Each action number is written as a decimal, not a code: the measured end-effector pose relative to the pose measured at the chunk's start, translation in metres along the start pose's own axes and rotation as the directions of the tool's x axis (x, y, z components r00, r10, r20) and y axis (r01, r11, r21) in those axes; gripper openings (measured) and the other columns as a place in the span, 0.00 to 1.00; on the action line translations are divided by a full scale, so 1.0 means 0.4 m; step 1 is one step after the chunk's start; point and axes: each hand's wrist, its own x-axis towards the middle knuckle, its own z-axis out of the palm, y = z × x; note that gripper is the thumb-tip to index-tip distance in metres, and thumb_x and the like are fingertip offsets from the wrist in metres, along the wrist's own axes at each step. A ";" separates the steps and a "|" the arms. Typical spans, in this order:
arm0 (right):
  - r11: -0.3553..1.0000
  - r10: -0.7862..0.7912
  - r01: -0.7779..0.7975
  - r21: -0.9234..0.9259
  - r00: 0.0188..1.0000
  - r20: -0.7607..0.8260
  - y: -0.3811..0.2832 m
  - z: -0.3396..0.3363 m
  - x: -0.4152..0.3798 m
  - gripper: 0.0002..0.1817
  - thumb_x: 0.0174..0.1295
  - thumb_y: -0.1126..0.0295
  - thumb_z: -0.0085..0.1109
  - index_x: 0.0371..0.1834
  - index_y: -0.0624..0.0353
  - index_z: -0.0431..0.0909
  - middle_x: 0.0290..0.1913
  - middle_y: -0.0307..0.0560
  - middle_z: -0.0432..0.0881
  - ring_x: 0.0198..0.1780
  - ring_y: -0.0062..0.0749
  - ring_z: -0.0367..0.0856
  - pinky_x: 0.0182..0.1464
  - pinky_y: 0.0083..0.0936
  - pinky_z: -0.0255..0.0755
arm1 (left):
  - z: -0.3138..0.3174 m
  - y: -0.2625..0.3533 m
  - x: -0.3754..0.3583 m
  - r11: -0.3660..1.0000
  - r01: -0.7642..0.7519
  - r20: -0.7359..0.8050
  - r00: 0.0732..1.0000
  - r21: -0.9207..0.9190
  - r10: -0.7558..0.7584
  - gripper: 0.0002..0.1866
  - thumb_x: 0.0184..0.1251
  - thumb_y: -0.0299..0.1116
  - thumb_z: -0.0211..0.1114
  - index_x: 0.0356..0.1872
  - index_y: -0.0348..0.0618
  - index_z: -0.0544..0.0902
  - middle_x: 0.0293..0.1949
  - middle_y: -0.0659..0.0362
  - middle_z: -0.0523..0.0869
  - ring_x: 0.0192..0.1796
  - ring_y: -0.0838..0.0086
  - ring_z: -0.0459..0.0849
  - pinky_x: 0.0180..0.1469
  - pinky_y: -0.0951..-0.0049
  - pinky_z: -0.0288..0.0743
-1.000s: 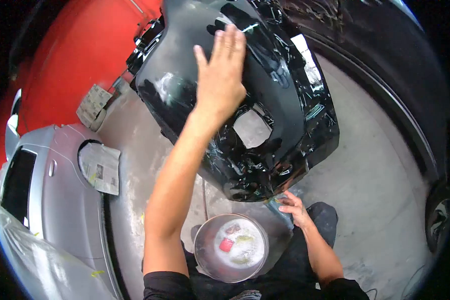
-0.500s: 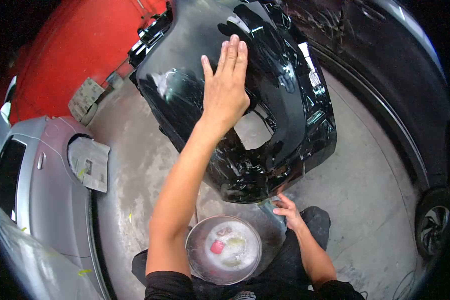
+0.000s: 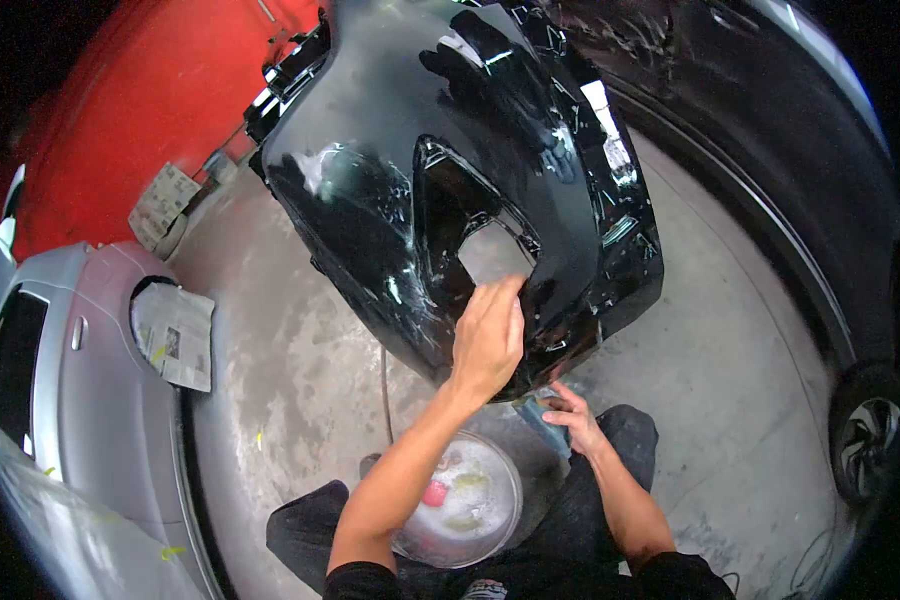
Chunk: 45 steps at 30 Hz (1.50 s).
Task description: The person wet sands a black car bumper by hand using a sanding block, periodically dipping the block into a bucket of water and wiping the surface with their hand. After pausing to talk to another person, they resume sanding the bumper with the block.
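Observation:
A glossy black car bumper point(image 3: 370, 215), wet and streaked, with duller grey patches, stands in front of me. My left hand point(image 3: 488, 338) is over its lower part, fingers close together and slightly curved at the lower edge of the cut-out opening, with nothing visible in it. Lower right, my right hand point(image 3: 578, 420) pinches a thin blue-grey sheet point(image 3: 545, 428) just below the bumper's bottom edge. Between my legs is a round bucket point(image 3: 515, 510) of foamy, whitish water with a pink-red block point(image 3: 435, 493) in it, partly covered by my left forearm.
A silver-grey car point(image 3: 110, 380) stands at the left, newspaper point(image 3: 173, 335) masking its wheel area. Along the right is a dark car point(image 3: 770, 150) with a wheel point(image 3: 868, 445) near the lower edge. A red surface point(image 3: 140, 110) lies behind. A thin hose point(image 3: 385, 390) runs along the concrete floor.
My left hand has slid down the bumper from its upper part to beside the opening, uncovering that opening. My right hand stays with the sheet. The view has shifted slightly.

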 end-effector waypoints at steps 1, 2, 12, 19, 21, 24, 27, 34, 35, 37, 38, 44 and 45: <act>1.000 0.005 -0.005 0.005 1.000 -0.013 -0.004 0.005 -0.004 0.51 0.59 0.73 0.78 0.88 0.65 0.63 0.65 0.55 0.87 0.66 0.41 0.84 0.74 0.36 0.72 | 0.006 0.003 -0.002 0.998 0.058 0.029 0.998 -0.038 -0.056 0.22 0.79 0.28 0.64 0.68 0.28 0.81 0.59 0.37 0.88 0.63 0.40 0.85 0.69 0.47 0.75; 1.000 0.003 -0.003 0.001 1.000 -0.021 -0.008 0.006 -0.018 0.51 0.59 0.73 0.78 0.88 0.65 0.63 0.65 0.55 0.87 0.66 0.41 0.84 0.74 0.36 0.72 | 0.008 0.002 -0.001 0.997 0.055 0.029 0.998 -0.047 -0.054 0.22 0.79 0.28 0.64 0.68 0.28 0.81 0.59 0.37 0.88 0.63 0.40 0.85 0.69 0.47 0.75; -0.075 -0.911 0.569 -0.819 0.295 0.288 -0.633 0.169 -0.155 0.25 0.59 0.75 0.77 0.63 0.59 0.88 0.68 0.61 0.84 0.68 0.57 0.85 0.69 0.45 0.80 | 0.035 0.034 0.045 0.993 0.088 0.045 0.995 0.080 -0.092 0.32 0.76 0.52 0.73 0.61 0.27 0.87 0.48 0.39 0.91 0.52 0.44 0.88 0.60 0.51 0.76; -0.509 -0.842 0.392 -0.766 -0.042 0.538 -0.944 0.318 0.117 0.25 0.56 0.79 0.75 0.60 0.53 0.91 0.65 0.56 0.85 0.64 0.57 0.84 0.66 0.47 0.77 | 0.050 0.046 0.036 0.989 0.092 -0.002 0.996 0.115 -0.092 0.32 0.74 0.54 0.75 0.55 0.27 0.89 0.41 0.41 0.90 0.47 0.46 0.87 0.55 0.52 0.74; -0.573 -0.806 0.377 -0.727 -0.098 0.584 -0.969 0.318 0.156 0.24 0.56 0.79 0.75 0.59 0.51 0.91 0.64 0.56 0.85 0.63 0.57 0.84 0.65 0.47 0.77 | 0.064 0.040 0.029 0.989 0.028 -0.100 0.995 0.144 -0.013 0.30 0.74 0.52 0.76 0.52 0.27 0.89 0.39 0.42 0.89 0.45 0.47 0.86 0.53 0.52 0.73; -0.606 -0.783 0.360 -0.709 -0.112 0.612 -1.064 0.366 0.207 0.23 0.57 0.78 0.74 0.58 0.51 0.91 0.62 0.57 0.86 0.62 0.57 0.84 0.64 0.48 0.77 | 0.071 0.029 0.026 0.993 0.000 -0.109 0.994 0.120 0.014 0.27 0.74 0.50 0.75 0.50 0.28 0.88 0.39 0.43 0.88 0.44 0.47 0.85 0.51 0.51 0.72; -0.594 -0.788 0.400 -0.698 -0.115 0.604 -1.035 0.341 0.203 0.22 0.59 0.78 0.73 0.58 0.50 0.91 0.62 0.57 0.86 0.61 0.56 0.84 0.64 0.47 0.77 | 0.067 0.029 0.027 0.996 0.027 -0.080 0.997 0.082 -0.020 0.26 0.75 0.49 0.74 0.51 0.28 0.88 0.39 0.42 0.88 0.45 0.47 0.85 0.52 0.51 0.72; -0.644 -0.748 0.391 -0.658 -0.140 0.649 -1.059 0.350 0.210 0.22 0.59 0.78 0.73 0.58 0.49 0.92 0.63 0.54 0.87 0.61 0.55 0.84 0.63 0.46 0.77 | 0.078 0.019 0.024 0.999 0.019 -0.094 0.995 0.048 -0.014 0.27 0.76 0.50 0.73 0.50 0.28 0.88 0.39 0.43 0.87 0.46 0.47 0.85 0.52 0.50 0.71; -0.633 -0.755 0.409 -0.657 -0.139 0.641 -1.077 0.363 0.226 0.22 0.59 0.78 0.73 0.58 0.50 0.92 0.63 0.54 0.87 0.61 0.56 0.84 0.63 0.46 0.77 | 0.075 0.020 0.024 0.999 0.026 -0.090 0.996 0.047 -0.021 0.27 0.76 0.50 0.73 0.49 0.28 0.88 0.38 0.43 0.87 0.45 0.47 0.85 0.51 0.51 0.71; -0.618 -0.767 0.426 -0.661 -0.144 0.625 -1.066 0.352 0.220 0.21 0.59 0.78 0.73 0.57 0.50 0.92 0.62 0.54 0.87 0.61 0.56 0.84 0.63 0.46 0.77 | 0.066 0.019 0.028 0.998 0.026 -0.079 0.997 0.053 -0.021 0.26 0.76 0.50 0.73 0.49 0.28 0.88 0.38 0.43 0.87 0.45 0.47 0.85 0.51 0.51 0.71; -0.608 -0.766 0.444 -0.658 -0.110 0.633 -1.028 0.325 0.189 0.21 0.59 0.78 0.73 0.56 0.50 0.92 0.62 0.54 0.87 0.61 0.56 0.85 0.64 0.46 0.77 | 0.065 0.021 0.027 0.998 0.035 -0.068 0.997 0.055 -0.031 0.26 0.76 0.50 0.73 0.49 0.28 0.88 0.38 0.43 0.87 0.45 0.47 0.85 0.51 0.51 0.71; -0.663 -0.716 0.436 -0.609 -0.129 0.687 -1.098 0.349 0.219 0.21 0.59 0.78 0.73 0.57 0.51 0.92 0.63 0.52 0.88 0.64 0.55 0.85 0.66 0.48 0.78 | 0.071 0.021 0.025 0.999 0.017 -0.100 0.995 0.036 -0.014 0.26 0.75 0.49 0.74 0.48 0.28 0.89 0.38 0.42 0.87 0.44 0.46 0.84 0.51 0.51 0.72; -0.663 -0.708 0.457 -0.593 -0.128 0.694 -1.122 0.361 0.230 0.20 0.60 0.78 0.73 0.57 0.51 0.92 0.64 0.53 0.88 0.64 0.55 0.85 0.67 0.48 0.78 | 0.066 0.026 0.029 0.998 0.047 -0.069 0.997 0.036 -0.045 0.26 0.75 0.50 0.74 0.48 0.28 0.89 0.38 0.42 0.87 0.44 0.45 0.84 0.52 0.51 0.72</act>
